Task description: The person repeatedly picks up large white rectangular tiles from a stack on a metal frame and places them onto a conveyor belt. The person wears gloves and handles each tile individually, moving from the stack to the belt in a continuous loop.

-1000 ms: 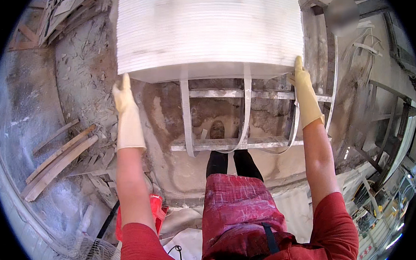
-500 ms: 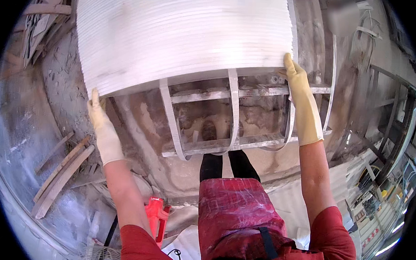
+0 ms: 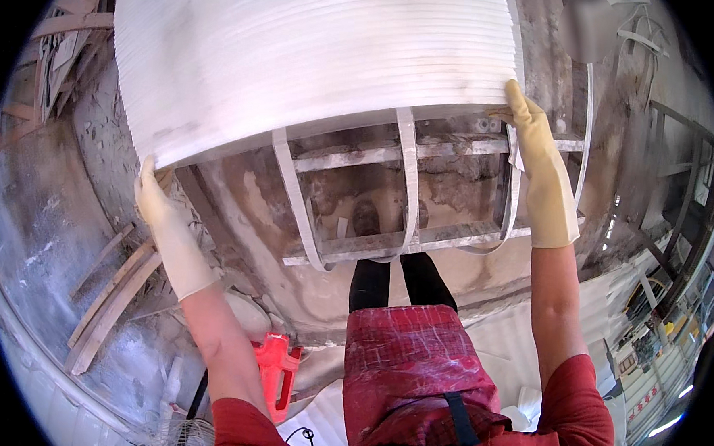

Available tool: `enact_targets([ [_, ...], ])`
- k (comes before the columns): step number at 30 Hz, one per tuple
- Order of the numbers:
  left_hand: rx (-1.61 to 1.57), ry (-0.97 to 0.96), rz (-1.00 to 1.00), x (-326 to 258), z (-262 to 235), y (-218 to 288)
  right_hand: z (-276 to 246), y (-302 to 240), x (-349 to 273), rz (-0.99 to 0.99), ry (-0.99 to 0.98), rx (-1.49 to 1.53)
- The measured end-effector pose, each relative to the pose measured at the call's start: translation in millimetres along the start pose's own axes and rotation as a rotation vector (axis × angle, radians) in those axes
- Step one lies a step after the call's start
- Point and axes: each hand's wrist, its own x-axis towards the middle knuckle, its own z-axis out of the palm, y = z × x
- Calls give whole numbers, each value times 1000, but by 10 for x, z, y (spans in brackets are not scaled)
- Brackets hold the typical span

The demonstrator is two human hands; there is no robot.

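A wide white slab with closely ribbed lines (image 3: 317,59) fills the upper middle; I cannot tell whether it is one ribbed panel or a stack of thin sheets. My left hand (image 3: 164,213), in a pale rubber glove, grips its near left corner, thumb on top and the other fingers largely hidden. At the near right corner my right hand (image 3: 542,164), in a long yellowish glove, holds on the same way, thumb on the upper edge. Below the slab's near edge stands a low frame of pale bars (image 3: 437,242), with white straps (image 3: 294,195) hanging over it.
My feet are by the frame, below a red, dusty apron (image 3: 415,347). A red plastic object with a handle (image 3: 278,372) sits near my left arm. Curved wooden strips (image 3: 119,299) lie at the left, more timber (image 3: 73,22) at the far left. Metal racking (image 3: 677,199) stands to the right.
Both hands have spread slightly outward in the picture, still on the corners. The slab looks somewhat larger, and the whole view has shifted a little.
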Motion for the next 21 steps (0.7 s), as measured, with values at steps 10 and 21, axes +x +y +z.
enact_targets([
  [10, 15, 78, -41, 10, 80, -19, 30, 31, -32, -34, 18, -112],
  [21, -19, 52, -2, 324, -60, -241, 79, 63, -67, -42, 65, -135],
])
